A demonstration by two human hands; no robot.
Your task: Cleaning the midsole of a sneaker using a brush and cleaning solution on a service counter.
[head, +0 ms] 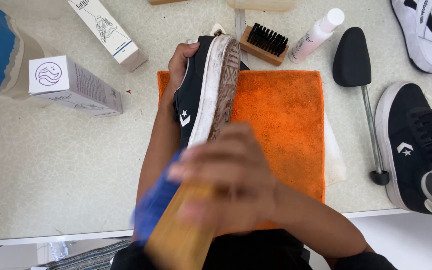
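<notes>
Shoe (203, 95): lying on its side over the orange cloth (281, 120), dirty sole turned toward the right hand so the white rim is facing the brush.
Left hand (182, 60): wrapping around the shoe's far end, fingers closed on it, steadying it against the scrubbing.
Right hand (228, 175): closing around a wooden brush (178, 235), blurred by motion; its blue bristles (153, 202) are meeting the near end of the shoe.
Cloth: sitting under the shoe, likely catching dirt and keeping the table (51, 165) clean.
Spare tools: a small brush (265, 44), a bottle (316, 35) and a shoe tree (358, 85) are waiting just beyond the cloth.
Hidden: the shoe's heel is disappearing behind the right hand; the second dark shoe (418, 145) is running off frame at right.
</notes>
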